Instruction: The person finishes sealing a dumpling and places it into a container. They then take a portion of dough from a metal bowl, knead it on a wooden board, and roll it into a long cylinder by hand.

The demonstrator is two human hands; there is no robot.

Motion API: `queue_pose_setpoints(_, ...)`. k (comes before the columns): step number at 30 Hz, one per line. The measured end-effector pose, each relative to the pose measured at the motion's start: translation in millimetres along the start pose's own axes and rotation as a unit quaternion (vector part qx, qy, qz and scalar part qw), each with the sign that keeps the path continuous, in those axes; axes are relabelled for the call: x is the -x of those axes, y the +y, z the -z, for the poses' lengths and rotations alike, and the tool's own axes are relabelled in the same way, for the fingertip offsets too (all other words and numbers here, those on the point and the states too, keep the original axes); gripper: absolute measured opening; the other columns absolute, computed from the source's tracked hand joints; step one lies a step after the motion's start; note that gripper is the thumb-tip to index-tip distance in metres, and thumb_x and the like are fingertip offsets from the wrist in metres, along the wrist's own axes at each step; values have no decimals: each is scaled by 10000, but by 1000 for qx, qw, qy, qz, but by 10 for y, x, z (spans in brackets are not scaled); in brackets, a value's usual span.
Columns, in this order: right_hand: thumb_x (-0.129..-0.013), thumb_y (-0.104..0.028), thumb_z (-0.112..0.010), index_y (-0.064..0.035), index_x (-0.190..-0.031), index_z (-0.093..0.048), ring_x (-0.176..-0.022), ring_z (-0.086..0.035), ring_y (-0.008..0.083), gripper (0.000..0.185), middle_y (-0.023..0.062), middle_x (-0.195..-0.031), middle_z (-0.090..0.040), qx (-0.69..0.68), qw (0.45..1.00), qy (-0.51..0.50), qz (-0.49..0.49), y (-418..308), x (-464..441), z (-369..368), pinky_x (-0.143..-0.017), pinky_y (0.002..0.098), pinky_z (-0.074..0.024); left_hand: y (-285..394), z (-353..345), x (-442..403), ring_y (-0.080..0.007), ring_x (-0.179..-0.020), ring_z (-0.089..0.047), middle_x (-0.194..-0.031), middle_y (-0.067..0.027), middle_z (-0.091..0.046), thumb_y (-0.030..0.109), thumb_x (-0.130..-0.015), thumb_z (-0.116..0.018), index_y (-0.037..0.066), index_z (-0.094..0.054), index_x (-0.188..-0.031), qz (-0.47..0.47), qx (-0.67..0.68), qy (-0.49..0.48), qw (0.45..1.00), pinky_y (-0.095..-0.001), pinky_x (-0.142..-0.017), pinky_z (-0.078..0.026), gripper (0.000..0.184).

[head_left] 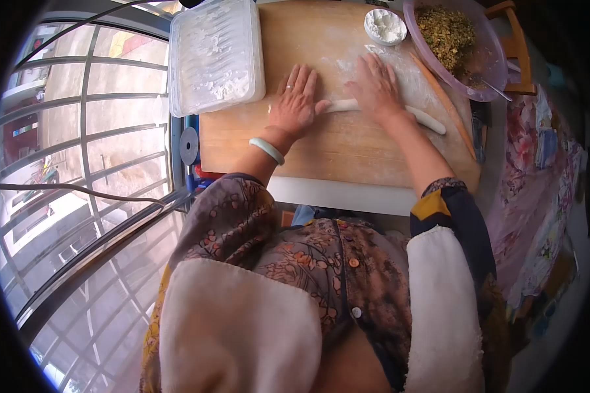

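Observation:
A long white rope of dough (342,105) lies across the floured wooden board (308,36), running out past both sides of my right hand. My left hand (296,99) lies flat, fingers stretched out, over the left end of the dough; its palm hides that end. My right hand (378,92) also lies flat on the dough with its fingers apart, slightly blurred. On the right the dough emerges from under my wrist. A thin wooden rolling pin (444,105) rests at a slant to the right of my right hand.
A floury clear plastic container (217,59) stands at the board's left. At the back is a small bowl of flour (385,27). A pink bowl (491,39) at the upper right holds chopped filling (444,34). A barred window (88,124) borders the left side.

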State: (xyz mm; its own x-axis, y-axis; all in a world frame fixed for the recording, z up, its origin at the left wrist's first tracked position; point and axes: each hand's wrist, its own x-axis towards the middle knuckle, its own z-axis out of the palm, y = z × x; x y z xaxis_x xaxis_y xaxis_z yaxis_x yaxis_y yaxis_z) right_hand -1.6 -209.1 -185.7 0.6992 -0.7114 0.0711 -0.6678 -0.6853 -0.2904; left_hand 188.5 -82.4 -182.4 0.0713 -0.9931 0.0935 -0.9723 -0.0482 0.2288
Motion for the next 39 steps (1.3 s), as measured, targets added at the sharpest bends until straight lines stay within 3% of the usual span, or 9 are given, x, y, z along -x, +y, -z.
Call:
queue_pose_setpoints(4,-970,-531,-481,-30,-1494,-354,-1474,-240,340,736,235,-1531,-353,20,999,-31,-26,-45,113,67,-1201,504,-149,13,44,53,-344,-1459,-291,-1534,-205,-377,534,-972,-456,6,-392,-1467,-19,-5,-18,1000,-453,-1206,-198,727)
queue_pose_setpoints(10,-875,-438,-677,-103,-1530,-329,-1478,-223,355,813,206,-1564,-285,-15,989,-141,32,-397,1720,395,-1187,586,-121,435,332,1465,-403,-1472,-233,-1571,-224,-288,664,-940,-406,99,-309,-1544,-16,25,-133,991,-565,-1188,-139,832)
queue_pose_setpoints(13,-854,-418,-708,-110,-1532,-327,-1479,-220,353,836,202,-1562,-281,-39,994,-102,25,-397,1877,306,-1188,585,-127,451,283,1524,-390,-1480,-214,-1583,-215,-267,611,-925,-488,95,-319,-1535,14,24,-139,990,-565,-1196,-117,816)
queue_pose_setpoints(18,-965,-582,-451,-59,-1484,-379,-1471,-244,360,740,245,-1532,-342,38,999,-36,-7,13,665,190,-1184,570,-148,105,158,692,-400,-1457,-259,-1548,-237,-320,589,-916,-515,-8,-327,-1492,49,-1,-38,998,-533,-1200,-148,850)
queue_pose_setpoints(21,-970,-561,-464,-57,-1484,-378,-1474,-236,359,725,242,-1543,-328,30,1000,-5,5,334,155,80,-1188,559,-143,-60,96,375,-401,-1449,-277,-1530,-243,-347,574,-911,-534,-51,-323,-1474,20,9,-15,1000,-514,-1199,-177,867)
queue_pose_setpoints(24,-974,-547,-466,-64,-1486,-379,-1479,-224,356,709,244,-1542,-330,33,998,-44,-13,196,397,168,-1193,549,-136,-10,166,620,-395,-1450,-282,-1527,-243,-352,568,-906,-547,-63,-322,-1470,3,-3,-43,999,-515,-1197,-192,876)
queue_pose_setpoints(30,-870,-443,-684,-110,-1527,-318,-1491,-196,345,822,211,-1562,-285,-42,988,-149,21,-215,1989,558,-1187,587,-116,327,330,1647,-366,-1499,-193,-1589,-221,-265,654,-917,-457,-22,-243,-1533,18,-15,-114,993,-565,-1202,-75,939)
queue_pose_setpoints(33,-867,-437,-690,-109,-1526,-320,-1491,-197,344,824,213,-1557,-292,-45,991,-116,46,-73,2085,406,-1191,585,-114,362,305,1660,-361,-1504,-180,-1596,-222,-248,660,-915,-457,-18,-234,-1538,44,-37,-122,991,-578,-1198,-55,947)
queue_pose_setpoints(39,-956,-525,-524,-39,-1495,-348,-1476,-231,342,746,219,-1542,-327,35,996,-74,24,329,798,367,-1204,519,-143,95,164,775,-373,-1500,-181,-1577,-255,-267,677,-913,-446,-52,-244,-1520,77,-50,-51,994,-552,-1207,-60,970)
